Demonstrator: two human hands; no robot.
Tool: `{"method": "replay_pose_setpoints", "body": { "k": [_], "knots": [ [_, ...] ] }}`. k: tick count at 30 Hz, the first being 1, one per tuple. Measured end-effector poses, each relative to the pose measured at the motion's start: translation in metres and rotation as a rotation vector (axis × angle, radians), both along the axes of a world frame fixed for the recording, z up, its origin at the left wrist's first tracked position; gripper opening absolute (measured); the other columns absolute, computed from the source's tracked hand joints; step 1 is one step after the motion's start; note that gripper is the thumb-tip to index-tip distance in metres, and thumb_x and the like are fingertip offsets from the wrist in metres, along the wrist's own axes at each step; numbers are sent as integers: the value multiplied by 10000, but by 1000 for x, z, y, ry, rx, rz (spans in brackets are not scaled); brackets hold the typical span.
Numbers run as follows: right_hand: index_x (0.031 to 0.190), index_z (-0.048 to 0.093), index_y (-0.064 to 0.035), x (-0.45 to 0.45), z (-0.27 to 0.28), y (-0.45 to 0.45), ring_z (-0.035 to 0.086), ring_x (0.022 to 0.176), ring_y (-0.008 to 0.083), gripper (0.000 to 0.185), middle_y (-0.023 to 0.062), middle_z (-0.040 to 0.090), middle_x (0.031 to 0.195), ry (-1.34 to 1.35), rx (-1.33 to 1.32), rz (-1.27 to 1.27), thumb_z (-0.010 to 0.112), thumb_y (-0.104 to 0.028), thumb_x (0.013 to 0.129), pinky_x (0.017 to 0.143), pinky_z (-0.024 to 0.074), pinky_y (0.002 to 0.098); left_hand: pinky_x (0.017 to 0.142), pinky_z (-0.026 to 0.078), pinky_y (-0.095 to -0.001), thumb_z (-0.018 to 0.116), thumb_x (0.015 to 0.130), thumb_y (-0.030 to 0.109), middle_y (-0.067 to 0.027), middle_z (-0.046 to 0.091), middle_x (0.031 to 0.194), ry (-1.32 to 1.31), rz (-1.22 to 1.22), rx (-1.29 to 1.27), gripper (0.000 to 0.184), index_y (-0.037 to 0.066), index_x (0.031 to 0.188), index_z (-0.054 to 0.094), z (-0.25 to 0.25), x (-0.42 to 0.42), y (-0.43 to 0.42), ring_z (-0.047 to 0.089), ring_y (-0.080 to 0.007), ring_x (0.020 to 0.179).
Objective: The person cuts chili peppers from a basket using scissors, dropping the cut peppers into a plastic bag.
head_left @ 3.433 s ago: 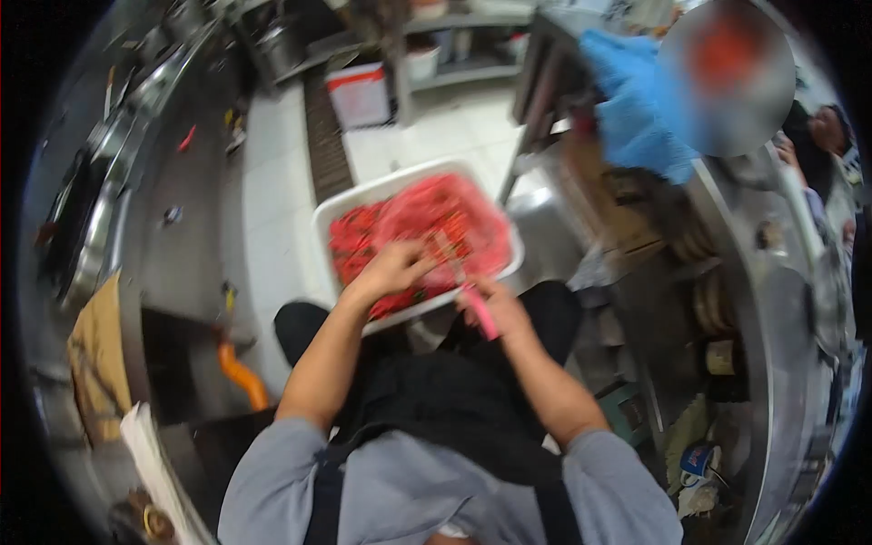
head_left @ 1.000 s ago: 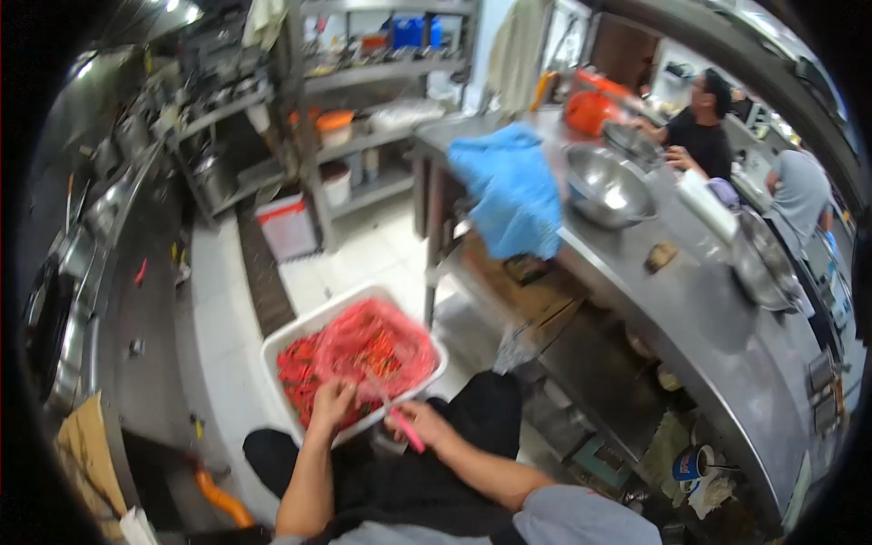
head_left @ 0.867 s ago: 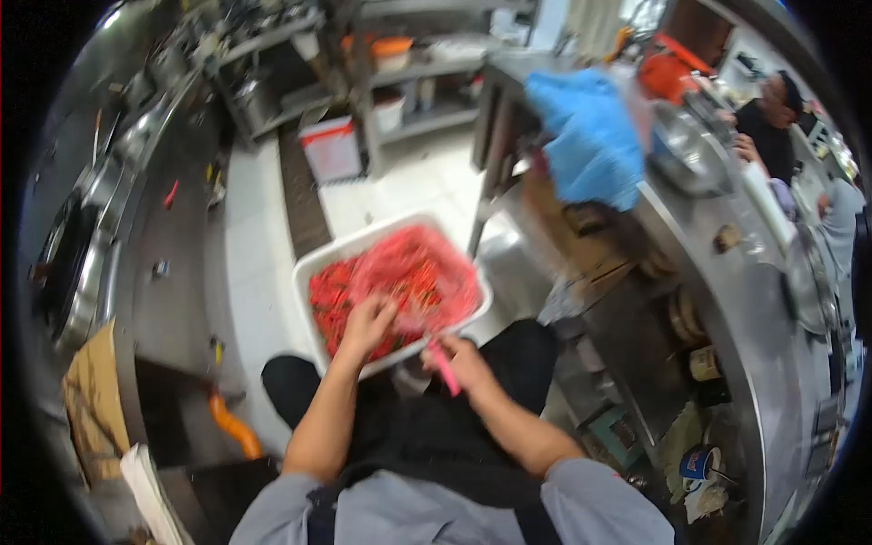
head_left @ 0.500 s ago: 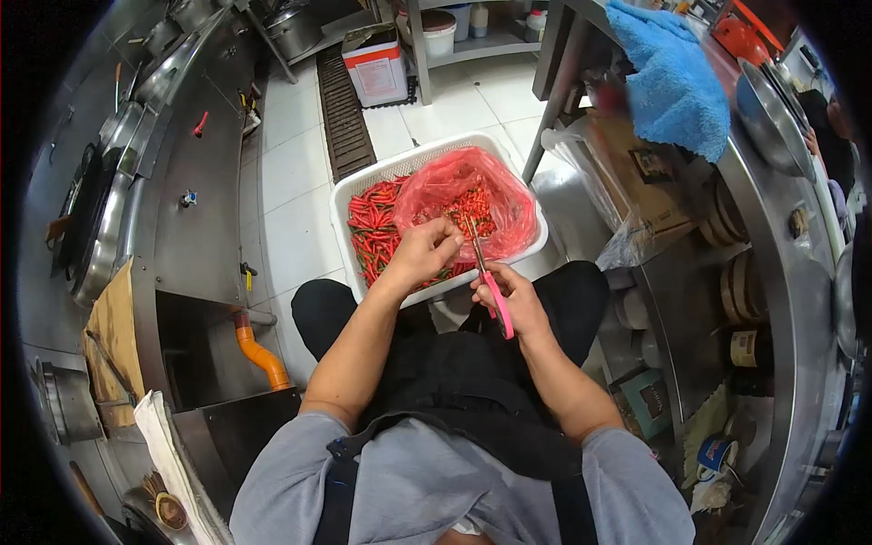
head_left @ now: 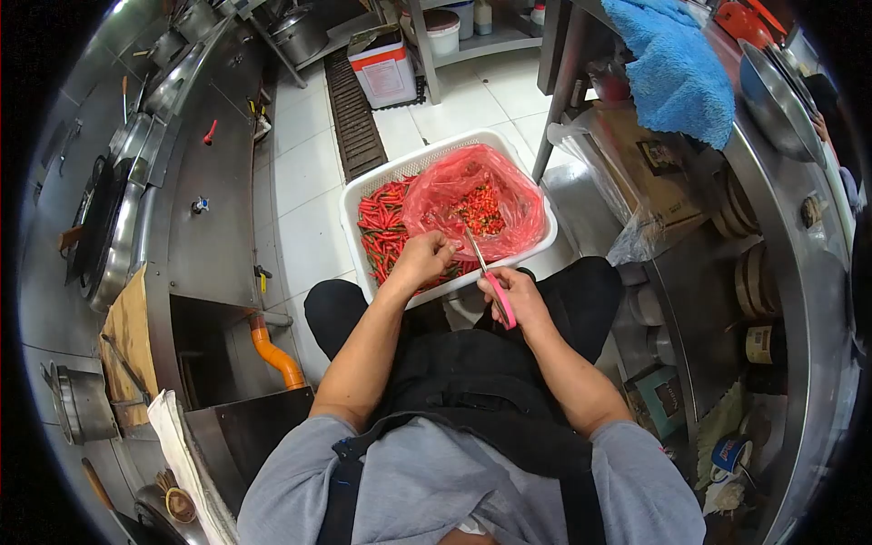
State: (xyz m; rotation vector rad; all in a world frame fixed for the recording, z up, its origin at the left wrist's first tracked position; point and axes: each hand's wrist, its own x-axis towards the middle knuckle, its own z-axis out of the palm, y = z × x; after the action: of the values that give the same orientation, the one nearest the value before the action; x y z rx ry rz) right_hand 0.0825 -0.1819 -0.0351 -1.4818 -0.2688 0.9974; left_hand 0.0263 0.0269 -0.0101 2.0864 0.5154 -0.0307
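Left hand (head_left: 423, 260), fingertips pressed together, cannot tell whether anything is pinched between them; slender whole red chillies (head_left: 381, 218) lie just left of it and beyond; white perforated plastic basket (head_left: 409, 163) under it, bearing these; crumpled translucent red plastic bag (head_left: 527, 213) ahead and to its right, inside the basket, chopped red-orange chilli (head_left: 481, 211) within; pink-handled metal scissors (head_left: 500, 295) next, tips over the bag; right hand (head_left: 521, 304), fingers wrapped round their handles.

head camera | looks from above the wearer's chest (head_left: 436, 477) | faces forward, steeply down | hands (head_left: 423, 262) near, mid-frame | wide, bowed field, dark rounded edges
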Motion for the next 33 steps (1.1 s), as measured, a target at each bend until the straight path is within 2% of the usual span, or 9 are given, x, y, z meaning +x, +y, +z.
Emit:
{"method": "replay_pose_setpoints", "body": {
  "k": [4, 10, 13, 18, 21, 23, 26, 31, 33],
  "knots": [
    [1116, 598, 21, -6, -16, -11, 578, 527, 112, 385, 53, 619, 742, -2, 24, -64, 731, -217, 844, 453, 443, 246, 538, 447, -258, 596, 940, 151, -16, 597, 681, -109, 138, -161, 168, -4, 877, 596, -16, 3, 5, 556, -95, 593],
    [1196, 562, 29, -9, -3, -11, 600, 639, 101, 478, 49, 639, 817, 20, 103, -28, 756, -194, 820, 559, 479, 242, 516, 432, -251, 605, 927, 138, -16, 596, 671, -201, 43, -286, 150, -12, 910, 605, -9, 6, -14, 544, -75, 584],
    [1215, 552, 29, -5, -4, -5, 598, 632, 100, 508, 52, 645, 831, -16, 99, -43, 765, -193, 811, 546, 475, 244, 513, 427, -251, 608, 927, 131, -14, 594, 674, -199, -38, -283, 142, -11, 915, 602, -12, 6, -21, 532, -73, 576],
    [1135, 586, 11, 3, -13, 3, 598, 573, 106, 354, 46, 627, 777, -56, 172, -50, 709, -168, 855, 478, 453, 237, 513, 426, -253, 613, 927, 144, -17, 585, 653, -178, -20, -243, 151, -6, 914, 608, -12, 8, -19, 529, -62, 584],
    [1123, 602, 30, 10, -8, 7, 549, 488, 110, 430, 67, 624, 748, -30, 90, -32, 754, -237, 822, 443, 435, 245, 541, 460, -313, 626, 908, 139, -70, 613, 643, -137, 24, -131, 151, -10, 921, 608, -16, 16, -14, 595, -157, 579],
    [1085, 610, 25, 17, -3, 11, 520, 429, 113, 404, 55, 594, 706, -63, 38, -91, 747, -257, 829, 383, 397, 250, 621, 494, -390, 626, 867, 93, -152, 647, 720, -264, 25, 254, 137, -17, 947, 610, -18, 24, -8, 648, -311, 672],
    [1065, 613, 18, 22, -5, 8, 519, 417, 113, 384, 47, 576, 686, -69, 62, -110, 741, -263, 836, 363, 379, 250, 686, 513, -379, 635, 835, 67, -186, 666, 864, -438, 22, 361, 174, -14, 989, 624, -30, 41, 1, 667, -300, 782],
    [1106, 608, 16, 23, -10, -34, 546, 471, 104, 401, 53, 613, 730, -105, 90, -233, 746, -238, 828, 429, 414, 239, 780, 502, -426, 645, 773, 76, -186, 659, 925, -404, -65, 518, 238, -9, 995, 625, -21, 33, 13, 633, -354, 886],
    [1149, 571, 24, 22, -33, -58, 568, 493, 107, 395, 67, 613, 771, -140, 52, -251, 728, -150, 832, 426, 434, 229, 809, 494, -440, 654, 748, 84, -185, 652, 976, -387, -144, 582, 271, -2, 1003, 626, -23, 20, 8, 615, -361, 938]
  ]
}}
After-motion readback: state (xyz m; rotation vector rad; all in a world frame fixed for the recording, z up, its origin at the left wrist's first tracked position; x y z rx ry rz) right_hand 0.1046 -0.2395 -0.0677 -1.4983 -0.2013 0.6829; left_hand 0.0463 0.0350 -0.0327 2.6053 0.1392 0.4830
